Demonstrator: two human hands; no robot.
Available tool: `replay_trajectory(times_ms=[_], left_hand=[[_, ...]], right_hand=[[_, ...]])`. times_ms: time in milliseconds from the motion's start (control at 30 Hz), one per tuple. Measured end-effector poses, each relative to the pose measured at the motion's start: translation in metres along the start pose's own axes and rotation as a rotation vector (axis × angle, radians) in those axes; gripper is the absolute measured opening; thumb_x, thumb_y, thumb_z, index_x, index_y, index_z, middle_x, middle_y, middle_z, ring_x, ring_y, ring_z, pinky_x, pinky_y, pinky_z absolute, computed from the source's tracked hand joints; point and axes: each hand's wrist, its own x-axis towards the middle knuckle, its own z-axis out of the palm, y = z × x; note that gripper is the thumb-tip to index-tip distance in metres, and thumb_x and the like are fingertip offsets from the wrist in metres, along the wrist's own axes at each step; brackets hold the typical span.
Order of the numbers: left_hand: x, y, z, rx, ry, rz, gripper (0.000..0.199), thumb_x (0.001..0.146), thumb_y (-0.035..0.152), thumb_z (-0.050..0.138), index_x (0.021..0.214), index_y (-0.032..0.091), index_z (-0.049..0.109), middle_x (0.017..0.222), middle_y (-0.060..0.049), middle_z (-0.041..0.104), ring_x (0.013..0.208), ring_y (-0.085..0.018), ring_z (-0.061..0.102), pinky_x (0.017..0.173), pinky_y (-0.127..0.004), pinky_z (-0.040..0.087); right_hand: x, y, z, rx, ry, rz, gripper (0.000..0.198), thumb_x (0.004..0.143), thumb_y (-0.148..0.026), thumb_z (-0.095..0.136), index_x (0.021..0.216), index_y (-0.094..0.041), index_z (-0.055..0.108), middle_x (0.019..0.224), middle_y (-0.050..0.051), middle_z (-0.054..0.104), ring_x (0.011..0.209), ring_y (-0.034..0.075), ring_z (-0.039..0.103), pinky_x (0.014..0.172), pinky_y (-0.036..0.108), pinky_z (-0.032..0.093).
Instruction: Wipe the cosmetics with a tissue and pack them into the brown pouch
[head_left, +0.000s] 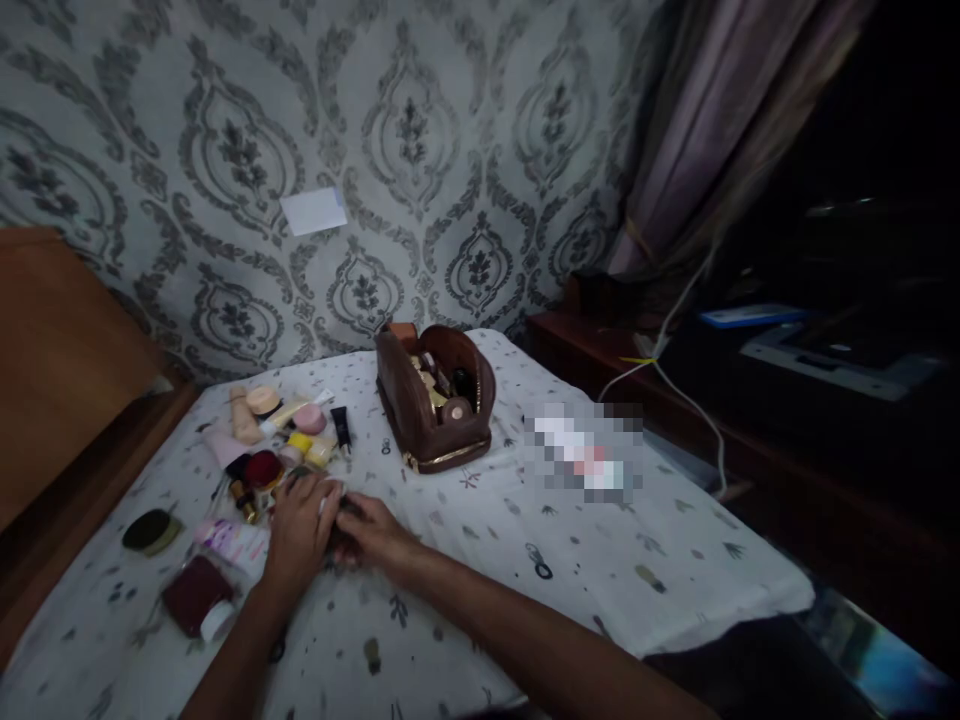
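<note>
Near the cosmetics (pixel 309 418), left hand (pixel 300 518) and right hand (pixel 373 530) meet, their grip too hidden to tell; the white container (pixel 232 543) alongside looks light, smooth, best held mid-body.

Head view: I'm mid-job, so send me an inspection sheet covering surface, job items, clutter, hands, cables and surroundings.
Surface: white patterned cloth, lightly creased.
Job's things: brown bag, upright and open, items inside.
Clutter: mixed tubes and containers at left, including a black tube, a dark red bottle with a white cap and a dark green oval item; a pixelated patch at right hides its contents.
Hands: left hand and right hand together in front of the bag; what they hold is mostly hidden.
Cables: white cable with a yellow tie, right of the cloth.
Surroundings: patterned wall, curtain, wooden panel.
</note>
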Motion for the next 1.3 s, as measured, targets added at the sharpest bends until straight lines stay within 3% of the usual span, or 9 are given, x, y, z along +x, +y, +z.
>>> replay_trajectory(times_ms=[100,233,333,500,700,833,967,1100,1300], left_hand=[[0.0,0.005,-0.007,-0.107,0.016,-0.117,0.038,0.1,0.032,0.034,0.099,0.018,0.069,0.102,-0.01,0.072,0.102,-0.025,0.062,0.103,-0.048,0.038],[-0.003,0.007,-0.022,-0.256,0.101,-0.258,0.039,0.101,0.032,0.033,0.102,0.015,0.068,0.098,-0.01,0.071,0.098,-0.022,0.063,0.091,-0.038,0.048],[-0.009,0.006,-0.032,-0.253,0.121,-0.295,0.04,0.102,0.031,0.032,0.101,0.015,0.068,0.096,-0.008,0.071,0.094,-0.018,0.064,0.086,-0.032,0.05],[-0.015,-0.005,-0.057,-0.244,0.14,-0.311,0.039,0.101,0.034,0.035,0.099,0.017,0.07,0.095,-0.008,0.071,0.094,-0.02,0.065,0.087,-0.033,0.049],[-0.046,-0.035,-0.101,0.019,0.087,-0.56,0.047,0.1,0.041,0.031,0.101,0.015,0.07,0.103,-0.011,0.071,0.102,-0.025,0.064,0.092,-0.039,0.047],[-0.081,-0.036,-0.108,0.174,-0.022,-0.683,0.049,0.098,0.049,0.033,0.116,0.016,0.064,0.117,-0.013,0.067,0.114,-0.03,0.059,0.1,-0.044,0.044],[-0.102,-0.03,-0.099,0.292,-0.122,-0.663,0.053,0.095,0.052,0.038,0.13,0.016,0.055,0.124,-0.016,0.06,0.114,-0.031,0.057,0.096,-0.046,0.047],[-0.104,-0.031,-0.095,0.287,-0.146,-0.614,0.053,0.095,0.052,0.035,0.128,0.017,0.055,0.116,-0.014,0.057,0.108,-0.031,0.056,0.093,-0.047,0.048],[-0.099,-0.025,-0.096,0.252,-0.16,-0.606,0.045,0.094,0.052,0.038,0.117,0.022,0.061,0.103,-0.009,0.055,0.101,-0.029,0.056,0.092,-0.045,0.048]], right_hand=[[-0.002,0.005,-0.001,-0.225,0.019,-0.059,0.045,0.085,-0.039,0.059,0.125,-0.019,0.052,0.066,-0.004,0.061,0.05,0.011,0.055,0.049,0.023,0.041],[-0.002,0.01,-0.003,-0.49,0.056,-0.175,0.061,0.085,-0.037,0.056,0.14,-0.017,0.039,0.076,0.0,0.063,0.053,0.013,0.057,0.051,0.026,0.045],[-0.003,0.01,-0.003,-0.599,0.087,-0.226,0.057,0.082,-0.036,0.057,0.134,-0.019,0.042,0.085,0.001,0.064,0.053,0.013,0.059,0.05,0.025,0.045],[-0.009,0.004,-0.003,-0.91,0.166,-0.347,0.032,0.08,-0.027,0.057,0.111,-0.02,0.055,0.074,-0.001,0.063,0.06,0.015,0.057,0.058,0.025,0.043],[-0.016,-0.002,-0.003,-1.2,0.241,-0.403,0.028,0.081,-0.022,0.06,0.109,-0.021,0.062,0.083,0.003,0.065,0.074,0.019,0.059,0.071,0.029,0.044],[-0.015,-0.003,-0.002,-1.227,0.21,-0.416,0.031,0.084,-0.019,0.06,0.114,-0.021,0.061,0.095,0.004,0.067,0.083,0.019,0.06,0.079,0.03,0.046],[-0.012,-0.007,0.0,-1.221,0.221,-0.432,0.035,0.085,-0.016,0.06,0.12,-0.023,0.061,0.108,0.005,0.063,0.088,0.019,0.061,0.081,0.03,0.048],[-0.008,-0.006,-0.002,-1.162,0.266,-0.421,0.038,0.082,-0.014,0.063,0.119,-0.024,0.064,0.101,0.004,0.055,0.086,0.018,0.059,0.08,0.029,0.05],[-0.002,0.004,-0.008,-0.933,0.247,-0.529,0.043,0.076,-0.005,0.06,0.116,-0.021,0.062,0.097,0.002,0.052,0.075,0.014,0.058,0.077,0.029,0.052]])
